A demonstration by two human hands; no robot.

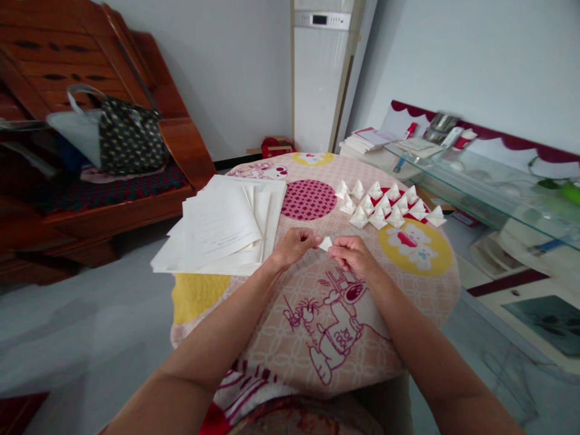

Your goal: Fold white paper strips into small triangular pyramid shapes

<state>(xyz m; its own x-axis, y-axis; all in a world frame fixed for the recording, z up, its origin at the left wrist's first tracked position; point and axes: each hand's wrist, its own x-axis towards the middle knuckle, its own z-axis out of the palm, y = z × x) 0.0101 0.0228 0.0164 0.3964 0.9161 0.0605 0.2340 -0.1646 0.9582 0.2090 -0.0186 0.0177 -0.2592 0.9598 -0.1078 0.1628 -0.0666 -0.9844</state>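
Between my two hands, above the middle of the cloth-covered table [281, 356], is a small folded white paper [326, 243]. My left hand [296, 246] pinches its left side between thumb and finger. On the other side, my right hand [352, 252] grips it with the fingers curled in. Beyond my right hand stand several folded paper boats [379, 208] with pointed tops, set in loose rows. A stack of white paper sheets [220, 226] lies left of my left hand, with faint print on the upper sheet.
To the right, a glass-topped stand [489, 181] carries papers, cups and a red-capped item. A wooden bench [181, 139] with a patterned bag [131, 136] is at the left. Behind the table stands a tall white air conditioner [317, 84] beside a red bag [276, 147].
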